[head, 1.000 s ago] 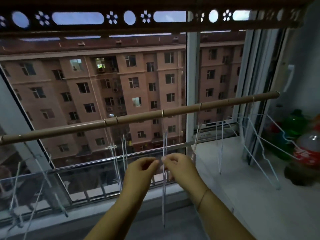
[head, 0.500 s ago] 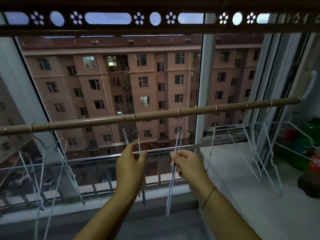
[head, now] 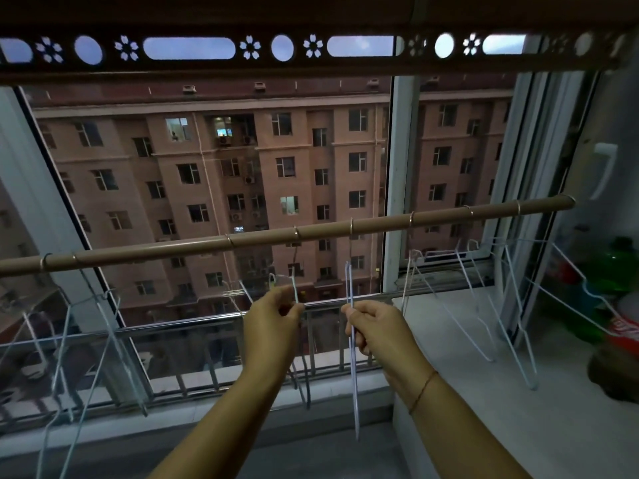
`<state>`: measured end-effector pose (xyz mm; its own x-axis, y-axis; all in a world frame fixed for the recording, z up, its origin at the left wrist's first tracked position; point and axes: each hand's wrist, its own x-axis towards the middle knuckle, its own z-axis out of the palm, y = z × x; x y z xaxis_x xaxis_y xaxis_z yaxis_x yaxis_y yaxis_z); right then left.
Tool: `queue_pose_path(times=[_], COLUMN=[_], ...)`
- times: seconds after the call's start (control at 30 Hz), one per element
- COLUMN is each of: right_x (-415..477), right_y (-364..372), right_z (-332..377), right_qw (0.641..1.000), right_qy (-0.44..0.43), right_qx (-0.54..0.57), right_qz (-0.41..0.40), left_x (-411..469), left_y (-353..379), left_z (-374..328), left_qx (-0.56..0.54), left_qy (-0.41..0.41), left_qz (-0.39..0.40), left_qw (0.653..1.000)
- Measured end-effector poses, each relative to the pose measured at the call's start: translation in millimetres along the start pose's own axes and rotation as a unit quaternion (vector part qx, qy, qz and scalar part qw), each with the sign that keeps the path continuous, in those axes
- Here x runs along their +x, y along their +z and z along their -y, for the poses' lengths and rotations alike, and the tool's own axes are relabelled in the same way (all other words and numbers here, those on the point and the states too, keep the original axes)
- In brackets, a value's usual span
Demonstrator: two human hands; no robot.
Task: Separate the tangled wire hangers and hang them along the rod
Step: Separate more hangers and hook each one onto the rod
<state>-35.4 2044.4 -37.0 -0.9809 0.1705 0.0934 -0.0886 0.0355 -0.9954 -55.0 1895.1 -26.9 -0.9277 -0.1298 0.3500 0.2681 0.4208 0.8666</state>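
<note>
A tan rod (head: 262, 238) runs across the window, higher at the right. Several thin white wire hangers hang from it by their hooks. My left hand (head: 273, 314) pinches the wire of one hanger (head: 295, 288) below the rod's middle. My right hand (head: 375, 324) grips another hanger (head: 353, 375) that hangs edge-on from the rod and reaches down past my wrist. More hangers dangle at the left (head: 69, 340) and at the right (head: 484, 305). The two held hangers are a hand's width apart.
A window pane (head: 207, 174) and a metal railing (head: 193, 324) stand right behind the rod. A white sill (head: 484, 392) lies at the right with a green bottle (head: 619, 267) and a cola bottle (head: 622, 333). A dark perforated valance (head: 311, 60) runs overhead.
My hands have moved apart, each with its own hanger; a second ago they met on one hanger. The view has shifted left, so the rod and hangers sit further right.
</note>
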Motion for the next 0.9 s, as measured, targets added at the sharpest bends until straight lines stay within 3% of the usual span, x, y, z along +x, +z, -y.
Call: queue_pose_path(times=[0.63, 0.77, 0.9], right_x=[6, -5, -22], right_y=[-15, -19, -7], right_z=[-5, 4, 24], right_qw=[0.999, 0.981, 0.959], right_qy=[-0.007, -0.076, -0.165], right_qx=[-0.045, -0.172, -0.218], right_qz=[0.022, -0.048, -0.075], left_x=[-6, -14, -20], left_y=[8, -5, -31], left_z=[-4, -4, 2], left_qx=[-0.005, -0.013, 0.013], left_qy=[-0.037, -0.016, 0.023], left_qz=[-0.052, -0.074, -0.109], left_qw=[0.998, 0.997, 0.994])
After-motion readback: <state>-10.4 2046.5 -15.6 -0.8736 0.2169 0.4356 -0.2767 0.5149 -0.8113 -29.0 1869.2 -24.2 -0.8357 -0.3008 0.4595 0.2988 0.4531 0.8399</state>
